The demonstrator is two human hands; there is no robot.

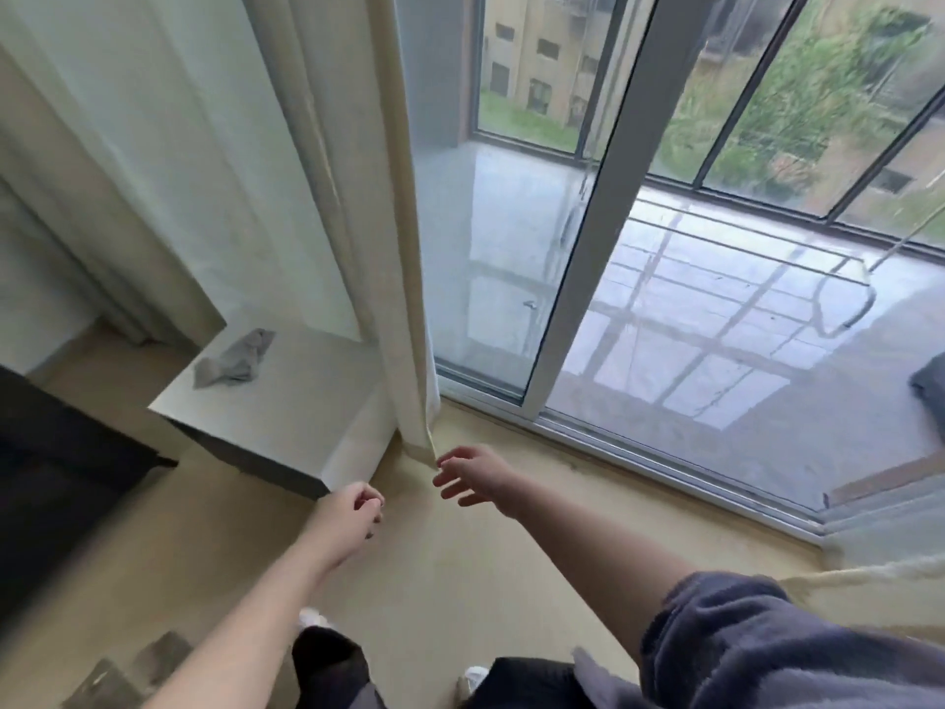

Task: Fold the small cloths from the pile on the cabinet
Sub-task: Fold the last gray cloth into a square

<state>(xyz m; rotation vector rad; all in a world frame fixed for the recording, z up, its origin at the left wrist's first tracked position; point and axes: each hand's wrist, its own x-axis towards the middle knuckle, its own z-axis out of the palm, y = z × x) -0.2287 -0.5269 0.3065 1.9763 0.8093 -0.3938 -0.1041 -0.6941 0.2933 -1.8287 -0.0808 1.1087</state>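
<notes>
— Where is the cloth found?

— A single crumpled grey cloth (232, 359) is seen lying on top of the white cabinet (307, 406), toward its far left corner. It is touched by neither hand and is well apart from both.

— How is the left hand held?

— The left hand (353, 509) is stretched forward over the beige floor (434, 580), just before the cabinet's near corner. Its fingers are loosely curled toward the palm, with the thumb brought close to the fingertips. Nothing is seen to be held in it.

— And the right hand?

— The right hand (473, 478) is reached forward with its fingers spread and relaxed, and nothing is gripped by it. Its fingertips are placed just beside the bottom hem of the cream curtain (394, 248), which hangs between the cabinet and the sliding glass door (578, 237). Whether the hem is actually touched cannot be told.

— What else can be made out?

— A dark blue-grey sleeve (767, 642) is seen pushed up above the right elbow, while the left forearm is shown bare. Both arms are extended from the lower edge of the view.
</notes>
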